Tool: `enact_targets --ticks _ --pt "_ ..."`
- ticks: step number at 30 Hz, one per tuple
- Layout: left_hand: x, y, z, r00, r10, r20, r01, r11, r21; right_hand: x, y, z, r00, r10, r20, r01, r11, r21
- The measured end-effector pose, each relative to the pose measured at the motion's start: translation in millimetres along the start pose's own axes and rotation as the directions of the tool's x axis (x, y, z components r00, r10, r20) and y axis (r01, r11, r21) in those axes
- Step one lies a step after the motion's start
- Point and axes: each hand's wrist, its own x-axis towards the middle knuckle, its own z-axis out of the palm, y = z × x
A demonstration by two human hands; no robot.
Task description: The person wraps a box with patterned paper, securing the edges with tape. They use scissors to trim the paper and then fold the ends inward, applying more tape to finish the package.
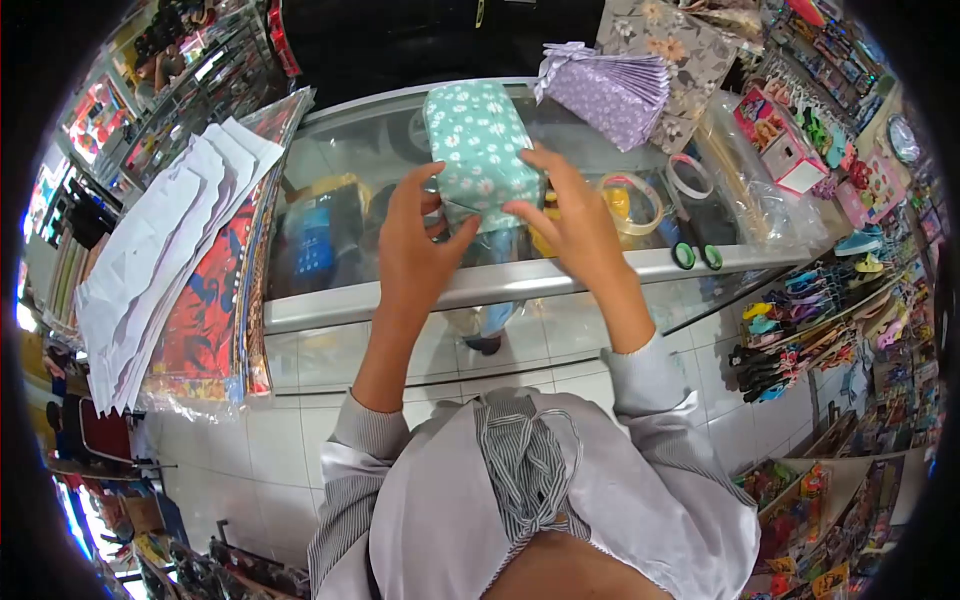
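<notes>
A gift box (480, 140) wrapped in mint-green paper with white daisies lies on the glass counter. My left hand (415, 225) grips its near left side, thumb at the near end and fingers along the edge. On the right side, my right hand (570, 210) presses index finger and thumb against the paper near the folded near end (490, 212). Close to my right hand lie a roll of clear tape (655, 215), a second tape ring (690, 176) and scissors (695, 255) with black and green handles.
A purple pleated gift wrap (610, 90) and flowered paper (665, 50) stand at the back. White paper sheets (160, 240) lie over plastic-sleeved wrapping paper (205, 310) at the left. A pink box (780, 140) and clear plastic (760, 200) sit at the right. The counter's metal edge (460, 292) runs nearest me.
</notes>
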Motion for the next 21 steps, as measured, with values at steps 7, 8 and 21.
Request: enact_targets --ticks 7,8,21 --pt "-7 0 3 0.998 0.066 0.018 -0.068 0.984 0.164 -21 -3 -28 0.995 0.098 -0.019 -0.097 0.993 0.064" --pt "-10 -3 1 0.992 0.120 0.025 -0.122 0.973 0.195 -26 1 -43 0.997 0.053 -0.050 -0.054 0.998 -0.018" --pt "-73 48 41 0.941 0.328 -0.082 -0.315 0.938 0.144 -70 7 -103 0.990 0.134 0.044 -0.133 0.991 -0.022"
